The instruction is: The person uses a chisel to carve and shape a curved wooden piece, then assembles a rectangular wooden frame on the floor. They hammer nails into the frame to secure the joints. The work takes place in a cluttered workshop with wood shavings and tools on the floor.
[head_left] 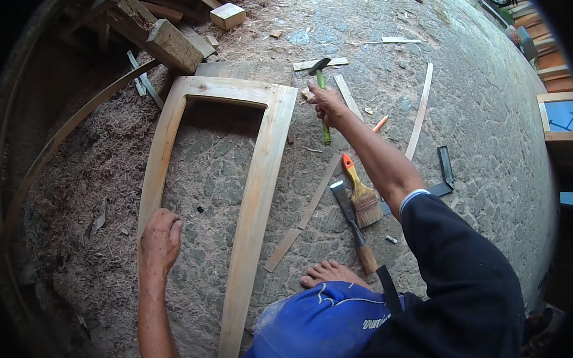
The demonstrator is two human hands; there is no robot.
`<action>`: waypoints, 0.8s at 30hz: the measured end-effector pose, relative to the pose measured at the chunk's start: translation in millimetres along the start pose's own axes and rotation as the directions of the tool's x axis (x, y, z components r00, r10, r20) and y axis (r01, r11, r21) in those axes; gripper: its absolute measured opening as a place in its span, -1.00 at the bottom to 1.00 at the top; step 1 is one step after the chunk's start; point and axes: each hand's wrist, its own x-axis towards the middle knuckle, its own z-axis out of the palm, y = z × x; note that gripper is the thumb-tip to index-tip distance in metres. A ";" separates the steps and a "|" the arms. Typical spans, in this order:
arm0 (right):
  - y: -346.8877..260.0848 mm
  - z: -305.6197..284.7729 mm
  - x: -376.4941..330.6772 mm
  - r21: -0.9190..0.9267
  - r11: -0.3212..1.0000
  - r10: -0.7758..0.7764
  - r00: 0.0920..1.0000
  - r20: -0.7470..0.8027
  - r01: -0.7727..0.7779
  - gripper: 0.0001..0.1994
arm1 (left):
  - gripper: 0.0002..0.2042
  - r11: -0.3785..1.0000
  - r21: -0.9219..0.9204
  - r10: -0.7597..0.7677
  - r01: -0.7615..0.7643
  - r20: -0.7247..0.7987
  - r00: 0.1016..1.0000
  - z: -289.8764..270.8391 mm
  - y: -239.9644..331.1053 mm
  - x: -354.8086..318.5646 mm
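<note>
My left hand (161,242) is closed at the left side rail of a pale wooden frame (252,207), which has a curved top rail and an open middle. The hand and forearm hide that rail's lower part. Beyond the frame's right corner, my right hand (327,105) grips a hammer (322,80) by its green handle, with the dark head pointing away from me. Closer to me, to the right of the frame, lie a chisel (348,211) with a wooden handle and a paintbrush (364,201) with a yellow and orange handle.
A dark metal square (446,170) lies partly behind my right arm. Thin wooden strips (420,110) and an orange pencil (381,123) are scattered on the rough ground. Timber blocks (174,45) stand at the far left, above heaped wood shavings (88,222). My bare foot (333,273) rests near the chisel.
</note>
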 end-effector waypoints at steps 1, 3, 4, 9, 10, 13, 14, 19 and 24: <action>-1.3 13.6 0.9 -0.037 0.999 0.027 0.999 0.032 -0.026 -0.60 | -0.86 0.998 -0.051 0.032 -0.034 -0.041 0.999 11.8 4.8 15.3; -7.8 33.5 3.6 -0.127 0.991 0.056 0.997 0.056 -0.048 -0.59 | -0.85 0.975 -0.223 -0.005 -0.008 -0.061 0.998 45.8 18.1 36.0; -5.9 42.5 1.2 -0.071 0.997 0.023 0.998 0.060 -0.019 -0.62 | -0.84 0.954 -0.297 0.009 -0.031 -0.076 0.997 66.2 26.4 39.2; -1.7 42.5 -8.4 0.154 0.986 0.051 0.991 0.124 -0.070 -0.74 | -0.78 0.778 -0.588 -0.181 0.220 0.125 0.976 151.8 59.6 30.2; -2.3 37.3 -7.5 0.063 0.994 0.086 0.991 0.100 -0.092 -0.76 | -0.77 0.727 -0.635 -0.212 0.261 0.154 0.965 162.3 62.8 26.1; 3.0 27.9 -5.6 0.064 0.984 0.160 0.982 0.098 -0.166 -0.72 | -0.77 0.665 -0.703 -0.284 0.251 0.073 0.956 181.0 67.3 17.5; 5.1 26.1 -5.1 0.097 0.983 0.143 0.980 0.142 -0.157 -0.69 | -0.77 0.644 -0.729 -0.287 0.232 0.051 0.957 183.8 67.5 16.6; 13.6 19.8 -7.0 0.066 0.992 0.101 0.990 0.102 -0.108 -0.67 | -0.77 0.709 -0.679 -0.287 0.189 -0.033 0.957 190.5 72.7 8.3; 14.7 17.5 -7.5 0.064 0.992 0.104 0.992 0.066 -0.108 -0.72 | -0.77 0.729 -0.645 -0.355 0.228 -0.072 0.932 199.4 82.5 13.1</action>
